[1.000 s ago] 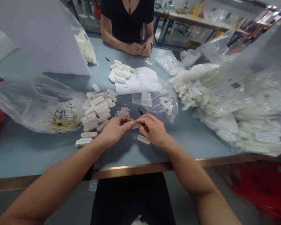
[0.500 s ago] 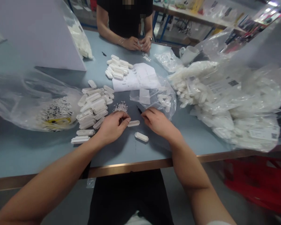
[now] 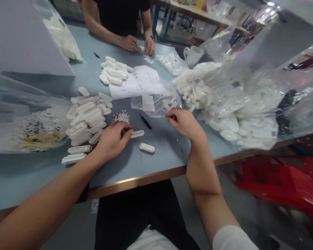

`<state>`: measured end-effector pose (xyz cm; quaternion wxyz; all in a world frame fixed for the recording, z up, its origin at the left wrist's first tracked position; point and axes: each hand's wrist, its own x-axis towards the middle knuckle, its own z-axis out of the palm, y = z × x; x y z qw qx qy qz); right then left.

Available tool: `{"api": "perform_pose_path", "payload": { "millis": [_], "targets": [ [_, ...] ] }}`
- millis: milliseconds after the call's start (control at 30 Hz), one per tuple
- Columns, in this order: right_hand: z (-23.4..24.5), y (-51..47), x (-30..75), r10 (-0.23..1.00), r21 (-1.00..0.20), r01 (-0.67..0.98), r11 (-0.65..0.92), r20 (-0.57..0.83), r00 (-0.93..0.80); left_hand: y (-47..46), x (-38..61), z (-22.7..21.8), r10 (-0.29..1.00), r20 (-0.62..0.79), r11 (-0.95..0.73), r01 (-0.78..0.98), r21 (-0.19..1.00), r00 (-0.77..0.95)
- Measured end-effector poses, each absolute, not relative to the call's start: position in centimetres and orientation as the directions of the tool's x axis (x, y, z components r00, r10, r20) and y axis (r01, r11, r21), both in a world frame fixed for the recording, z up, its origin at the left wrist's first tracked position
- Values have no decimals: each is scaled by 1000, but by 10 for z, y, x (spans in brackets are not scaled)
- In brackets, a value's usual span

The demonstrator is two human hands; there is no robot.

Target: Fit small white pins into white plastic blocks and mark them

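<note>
My left hand (image 3: 111,140) rests on the blue-grey table (image 3: 28,173), fingers curled together at the left end of a white connector (image 3: 137,133) that lies flat. My right hand (image 3: 184,122) is raised at the edge of a small clear bag (image 3: 156,102), thumb and forefinger pinched on something small and dark that I cannot make out. A second white connector (image 3: 147,148) lies between my hands, nearer the table edge. A thin black tool (image 3: 145,121) lies on the table beside a little heap of white pins (image 3: 121,117).
A pile of white connectors (image 3: 86,118) and a big clear bag (image 3: 28,121) sit left. Bags of white parts (image 3: 237,97) fill the right, with a white mug (image 3: 194,55) behind. Opposite, another person's hands (image 3: 131,43) work near another pile (image 3: 114,71) and a paper sheet (image 3: 138,83). A red crate (image 3: 276,180) stands below.
My hands let the connector down onto the table and parted. My right hand moved right to the clear bag, leaving the black tool on the table. The view shifted right.
</note>
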<state>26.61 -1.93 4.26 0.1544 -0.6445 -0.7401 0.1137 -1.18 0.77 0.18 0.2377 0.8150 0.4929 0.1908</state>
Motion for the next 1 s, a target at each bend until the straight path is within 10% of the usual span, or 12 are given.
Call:
{"api": "perform_pose_path", "payload": {
  "millis": [267,567,1000],
  "targets": [
    [41,-78,277,977,-87,993,-77,-206,57,7,-10,8,912,39,-355,739,572,408],
    [16,-85,275,946,-42,995,-92,-315,74,2,-9,6,885,70,-403,683,609,460],
    [58,-20,206,933,-583,729,360,223,-283,6,-15,0,877,98,-435,688,581,471]
  ]
}}
